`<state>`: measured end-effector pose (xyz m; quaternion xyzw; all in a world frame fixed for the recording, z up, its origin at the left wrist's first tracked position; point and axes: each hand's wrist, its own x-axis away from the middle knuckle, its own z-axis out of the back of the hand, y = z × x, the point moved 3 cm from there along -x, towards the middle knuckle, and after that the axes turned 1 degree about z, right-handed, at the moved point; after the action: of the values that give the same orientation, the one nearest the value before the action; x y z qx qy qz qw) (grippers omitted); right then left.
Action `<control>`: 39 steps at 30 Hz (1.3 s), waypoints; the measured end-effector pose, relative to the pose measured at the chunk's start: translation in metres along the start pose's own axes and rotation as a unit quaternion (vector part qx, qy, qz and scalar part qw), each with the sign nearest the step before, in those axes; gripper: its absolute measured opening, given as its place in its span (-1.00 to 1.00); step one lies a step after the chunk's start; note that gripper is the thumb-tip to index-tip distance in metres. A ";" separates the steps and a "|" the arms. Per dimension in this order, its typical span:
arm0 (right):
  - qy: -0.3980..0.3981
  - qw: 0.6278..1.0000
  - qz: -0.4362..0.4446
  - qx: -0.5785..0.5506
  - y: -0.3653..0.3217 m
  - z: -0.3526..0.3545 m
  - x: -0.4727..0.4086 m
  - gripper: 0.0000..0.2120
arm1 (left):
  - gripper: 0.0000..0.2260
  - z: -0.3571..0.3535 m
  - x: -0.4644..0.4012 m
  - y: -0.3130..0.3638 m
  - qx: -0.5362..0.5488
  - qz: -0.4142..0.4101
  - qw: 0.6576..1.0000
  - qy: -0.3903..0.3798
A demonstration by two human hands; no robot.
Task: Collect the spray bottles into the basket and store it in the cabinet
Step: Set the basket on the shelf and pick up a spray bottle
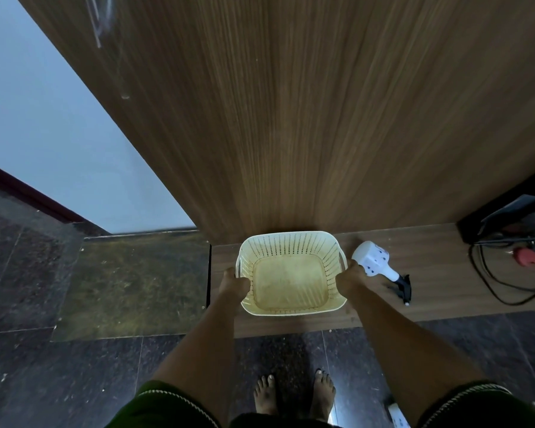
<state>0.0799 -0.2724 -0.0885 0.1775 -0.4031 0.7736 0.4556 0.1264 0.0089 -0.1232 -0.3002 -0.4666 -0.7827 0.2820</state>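
Basket of cream plastic, with small holes in its walls, sits between the two hands on a low wooden ledge at the foot of a tall wooden cabinet panel. It has nothing inside. The left hand is closed around the left rim of the basket, and the right hand is closed around the right rim, so both hands hold it from the sides.

A white spray bottle lies on its side on the same ledge, just beside the right hand on its outer side; the bottle's body touches or nearly touches the knuckles, I cannot tell which. Its black trigger head points away from the basket. Further out from the right hand, black cables and a small red object lie on the ledge.

Below the hands, two bare feet stand on the dark tiled floor. Near the right elbow, a white object shows at the picture's lower edge.
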 end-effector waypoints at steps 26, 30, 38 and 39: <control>-0.019 0.999 0.031 0.028 0.006 -0.005 -0.003 -0.53 | -0.43 0.003 0.034 0.007 -0.062 0.000 0.998 0.018; -0.021 0.999 0.046 0.010 0.002 -0.001 0.005 -0.41 | -0.41 0.000 0.059 0.036 -0.152 -0.063 0.982 0.090; 0.086 0.992 0.070 -0.054 0.024 0.036 0.010 -0.59 | -0.44 -0.035 0.072 0.073 -0.196 -0.179 0.964 0.035; 0.095 0.991 0.065 -0.064 0.030 0.044 0.012 -0.62 | -0.49 -0.042 0.074 0.078 -0.190 -0.187 0.964 0.020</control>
<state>0.0443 -0.3080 -0.0684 0.0472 -0.4177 0.7874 0.4509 0.1251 -0.0718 -0.0417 -0.2402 -0.3513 -0.9016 0.0775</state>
